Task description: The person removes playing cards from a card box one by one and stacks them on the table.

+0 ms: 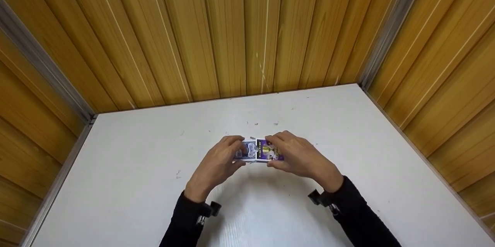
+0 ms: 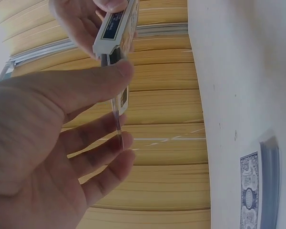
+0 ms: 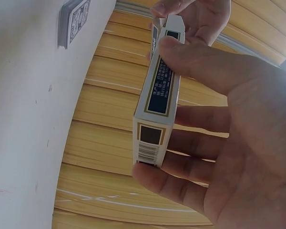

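A purple-fronted playing-card box [image 1: 269, 150] is held above the table by both hands. My right hand [image 3: 219, 119] grips its body, thumb on one narrow side and fingers along the opposite one; the barcode end shows in the right wrist view. At the box's other end, which has a white flap [image 2: 124, 100], my left hand [image 2: 52, 124] pinches with the thumb, its other fingers spread. A thin clear strip [image 2: 116, 109] shows between left thumb and fingers. A deck of blue-backed playing cards [image 2: 250, 191] lies on the table below, partly hidden in the head view.
The white table [image 1: 135, 185] meets yellow wood-patterned panels [image 1: 228, 38] at the back and sides. Small marks or scraps [image 1: 275, 124] dot the surface beyond the hands. Each wrist carries a small black device [image 1: 205, 212] over a dark sleeve.
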A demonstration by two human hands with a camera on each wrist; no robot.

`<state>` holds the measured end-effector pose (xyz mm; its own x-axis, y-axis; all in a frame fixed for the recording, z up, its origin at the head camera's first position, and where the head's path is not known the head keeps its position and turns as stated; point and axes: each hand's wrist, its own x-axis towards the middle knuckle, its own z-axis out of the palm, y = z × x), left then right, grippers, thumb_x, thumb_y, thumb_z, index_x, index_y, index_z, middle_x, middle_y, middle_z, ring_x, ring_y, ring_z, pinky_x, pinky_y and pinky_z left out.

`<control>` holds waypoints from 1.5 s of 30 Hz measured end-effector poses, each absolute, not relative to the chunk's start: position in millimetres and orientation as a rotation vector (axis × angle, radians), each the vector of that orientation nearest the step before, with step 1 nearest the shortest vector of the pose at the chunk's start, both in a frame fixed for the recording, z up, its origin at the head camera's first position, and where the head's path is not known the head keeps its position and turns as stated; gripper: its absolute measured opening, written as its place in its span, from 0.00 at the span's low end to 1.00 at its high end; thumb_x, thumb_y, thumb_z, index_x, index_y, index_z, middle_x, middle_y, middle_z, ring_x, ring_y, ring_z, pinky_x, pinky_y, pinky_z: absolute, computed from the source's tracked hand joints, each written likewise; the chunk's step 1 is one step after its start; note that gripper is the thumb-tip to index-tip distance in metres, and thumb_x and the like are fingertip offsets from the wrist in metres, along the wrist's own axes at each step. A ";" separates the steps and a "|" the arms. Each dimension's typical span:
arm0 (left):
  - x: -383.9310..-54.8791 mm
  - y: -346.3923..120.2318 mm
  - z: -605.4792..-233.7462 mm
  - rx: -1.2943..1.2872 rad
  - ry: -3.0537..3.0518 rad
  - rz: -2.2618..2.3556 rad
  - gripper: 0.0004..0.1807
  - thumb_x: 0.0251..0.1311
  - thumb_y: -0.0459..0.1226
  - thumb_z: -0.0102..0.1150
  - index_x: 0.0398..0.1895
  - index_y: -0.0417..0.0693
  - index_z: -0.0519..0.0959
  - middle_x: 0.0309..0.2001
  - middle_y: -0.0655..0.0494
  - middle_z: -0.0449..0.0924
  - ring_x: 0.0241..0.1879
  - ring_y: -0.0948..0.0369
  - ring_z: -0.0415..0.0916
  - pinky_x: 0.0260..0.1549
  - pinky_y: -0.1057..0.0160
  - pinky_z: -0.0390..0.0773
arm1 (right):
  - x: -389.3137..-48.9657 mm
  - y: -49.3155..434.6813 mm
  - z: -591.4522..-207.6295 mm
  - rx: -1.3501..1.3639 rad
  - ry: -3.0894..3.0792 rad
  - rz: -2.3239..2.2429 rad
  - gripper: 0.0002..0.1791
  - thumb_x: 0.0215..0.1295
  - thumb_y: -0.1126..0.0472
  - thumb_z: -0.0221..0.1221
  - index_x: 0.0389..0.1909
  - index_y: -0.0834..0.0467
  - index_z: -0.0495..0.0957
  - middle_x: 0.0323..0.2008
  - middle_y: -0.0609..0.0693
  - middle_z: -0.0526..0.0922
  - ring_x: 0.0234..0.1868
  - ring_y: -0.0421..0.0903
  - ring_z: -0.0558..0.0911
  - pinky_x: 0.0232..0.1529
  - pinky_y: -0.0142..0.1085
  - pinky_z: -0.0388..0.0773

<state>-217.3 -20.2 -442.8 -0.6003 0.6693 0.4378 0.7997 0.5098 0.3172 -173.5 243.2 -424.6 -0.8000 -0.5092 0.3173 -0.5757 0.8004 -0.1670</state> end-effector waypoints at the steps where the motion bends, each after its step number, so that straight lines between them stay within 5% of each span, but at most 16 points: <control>1: -217.2 -22.6 -441.3 -1.231 -2.501 -0.731 0.20 0.51 0.29 0.79 0.43 0.46 0.79 0.62 0.46 0.78 0.63 0.52 0.74 0.60 0.55 0.77 | -173.6 243.3 -424.4 0.836 -2.734 0.372 0.38 0.60 0.47 0.74 0.66 0.62 0.74 0.54 0.57 0.82 0.53 0.50 0.81 0.48 0.44 0.83; 24: -223.3 -65.6 -419.7 -1.015 -2.562 -0.822 0.19 0.49 0.20 0.74 0.41 0.46 0.81 0.66 0.45 0.75 0.63 0.48 0.76 0.58 0.51 0.78 | -176.5 244.8 -426.0 0.821 -2.732 0.363 0.38 0.60 0.48 0.74 0.65 0.64 0.74 0.54 0.57 0.83 0.53 0.51 0.81 0.46 0.45 0.83; 45: -249.3 -61.3 -457.5 -0.893 -2.867 -0.996 0.16 0.57 0.21 0.68 0.43 0.47 0.82 0.69 0.42 0.71 0.70 0.46 0.67 0.65 0.46 0.71 | -176.2 247.0 -425.8 0.790 -2.773 0.381 0.39 0.59 0.48 0.75 0.66 0.64 0.74 0.54 0.58 0.82 0.53 0.51 0.81 0.48 0.45 0.83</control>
<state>-249.3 -61.3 -457.5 -0.8405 0.5184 0.1574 0.5043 0.6424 0.5770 -176.2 247.0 -425.8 -0.8274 -0.4808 0.2904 -0.5413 0.8205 -0.1840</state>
